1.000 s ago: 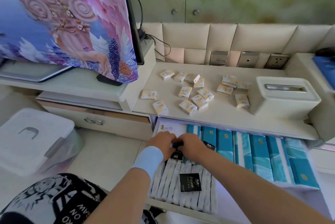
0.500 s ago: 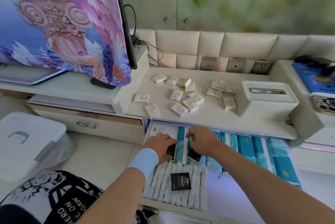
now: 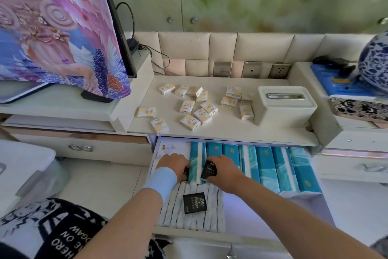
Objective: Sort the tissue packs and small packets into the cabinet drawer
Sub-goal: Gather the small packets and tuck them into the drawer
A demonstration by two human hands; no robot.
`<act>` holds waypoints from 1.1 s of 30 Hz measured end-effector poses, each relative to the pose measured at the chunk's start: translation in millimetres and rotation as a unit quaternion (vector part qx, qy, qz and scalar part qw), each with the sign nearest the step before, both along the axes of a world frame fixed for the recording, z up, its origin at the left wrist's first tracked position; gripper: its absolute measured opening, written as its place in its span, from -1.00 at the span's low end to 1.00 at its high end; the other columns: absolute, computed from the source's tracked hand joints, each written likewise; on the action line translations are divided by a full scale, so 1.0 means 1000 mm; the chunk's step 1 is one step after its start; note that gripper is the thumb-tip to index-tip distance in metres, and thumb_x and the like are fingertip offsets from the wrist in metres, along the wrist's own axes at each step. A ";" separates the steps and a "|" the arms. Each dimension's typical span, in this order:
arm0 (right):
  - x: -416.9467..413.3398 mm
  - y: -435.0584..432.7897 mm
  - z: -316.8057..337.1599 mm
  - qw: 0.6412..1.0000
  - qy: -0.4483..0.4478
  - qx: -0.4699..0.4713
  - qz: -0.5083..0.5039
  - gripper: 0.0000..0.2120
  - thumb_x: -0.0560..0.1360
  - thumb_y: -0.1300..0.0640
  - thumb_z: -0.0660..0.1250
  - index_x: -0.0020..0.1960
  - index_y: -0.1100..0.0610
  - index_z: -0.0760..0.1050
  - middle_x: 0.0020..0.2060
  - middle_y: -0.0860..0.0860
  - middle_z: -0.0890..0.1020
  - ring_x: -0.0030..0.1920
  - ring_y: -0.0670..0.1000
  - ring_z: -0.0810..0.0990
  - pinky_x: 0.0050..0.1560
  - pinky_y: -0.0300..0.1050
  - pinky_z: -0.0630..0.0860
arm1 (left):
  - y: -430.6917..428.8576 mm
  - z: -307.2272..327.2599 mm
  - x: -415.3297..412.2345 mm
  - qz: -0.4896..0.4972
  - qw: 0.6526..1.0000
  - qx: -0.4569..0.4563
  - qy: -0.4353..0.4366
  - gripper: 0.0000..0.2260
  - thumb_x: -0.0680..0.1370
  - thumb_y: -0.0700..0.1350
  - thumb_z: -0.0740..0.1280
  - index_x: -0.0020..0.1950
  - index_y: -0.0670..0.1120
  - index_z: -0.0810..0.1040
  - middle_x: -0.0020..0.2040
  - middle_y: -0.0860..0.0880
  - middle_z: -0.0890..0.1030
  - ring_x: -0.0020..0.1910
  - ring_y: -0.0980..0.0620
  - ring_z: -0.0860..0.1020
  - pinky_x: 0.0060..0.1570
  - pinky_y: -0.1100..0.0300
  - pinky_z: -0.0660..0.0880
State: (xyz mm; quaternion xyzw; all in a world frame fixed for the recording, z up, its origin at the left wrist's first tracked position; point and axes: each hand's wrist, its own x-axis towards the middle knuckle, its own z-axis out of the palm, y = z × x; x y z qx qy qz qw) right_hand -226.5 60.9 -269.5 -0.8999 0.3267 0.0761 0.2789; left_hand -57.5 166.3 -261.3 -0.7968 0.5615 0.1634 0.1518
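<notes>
Drawer pulled open below the surface. Left hand and right hand are both inside the drawer, at its left end. Change over the last second: the hands were bunched together over the black packets. They are now parted, and the drawer's leftmost upright teal pack stands between them. Right grip: fingers curled, pinching a black packet against the teal pack. Left grip: fingers curled over a second black packet, mostly hidden, only a dark edge showing. Third black packet unmoved, lying flat on the white packs at the drawer's front-left. Small yellow-and-white packs remain scattered on the surface above the drawer. Judgement: the black packets are being split and slotted on either side of the teal pack. Sorting looks early, as the surface lot remains outside the drawer.
</notes>
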 end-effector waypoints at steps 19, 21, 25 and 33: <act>-0.065 -0.021 0.045 0.987 0.089 0.119 -0.060 -0.70 0.46 0.21 0.32 0.18 0.19 0.62 0.08 0.12 0.66 -0.10 0.01 0.56 -0.08 -0.12 0.57 | 0.025 0.054 -0.077 0.019 0.975 0.188 0.121 -0.44 0.46 0.06 0.47 0.42 0.09 0.40 0.35 0.01 0.48 0.20 -0.06 0.54 0.15 0.04 0.52; -0.083 -0.017 0.044 0.979 0.174 0.094 -0.038 -0.70 0.46 0.15 0.33 0.13 0.25 0.63 -0.02 0.14 0.70 -0.28 -0.02 0.56 -0.19 -0.17 0.55 | 0.021 0.055 -0.080 0.016 0.972 0.208 0.112 -0.45 0.48 0.10 0.44 0.43 0.04 0.40 0.34 0.00 0.48 0.20 -0.07 0.53 0.14 0.06 0.51; -0.104 0.002 0.016 0.967 0.176 0.170 -0.075 -0.71 0.49 0.24 0.40 0.19 0.18 0.49 -0.08 0.23 0.67 -0.25 0.10 0.67 -0.15 -0.01 0.65 | 0.009 0.061 -0.085 -0.005 0.977 0.188 0.099 -0.65 0.57 0.10 0.31 0.20 -0.13 0.54 0.03 -0.06 0.55 -0.09 -0.06 0.50 -0.05 0.08 0.47; -0.104 0.024 -0.009 0.958 0.260 0.067 0.101 -0.62 0.58 0.14 0.25 0.39 0.10 0.48 0.32 0.10 0.51 0.28 0.13 0.50 0.26 -0.06 0.42 | -0.016 0.056 -0.104 -0.004 0.985 0.053 0.164 -0.66 0.65 -0.02 0.21 0.41 -0.04 0.44 0.34 -0.06 0.49 0.26 -0.10 0.48 0.18 0.09 0.42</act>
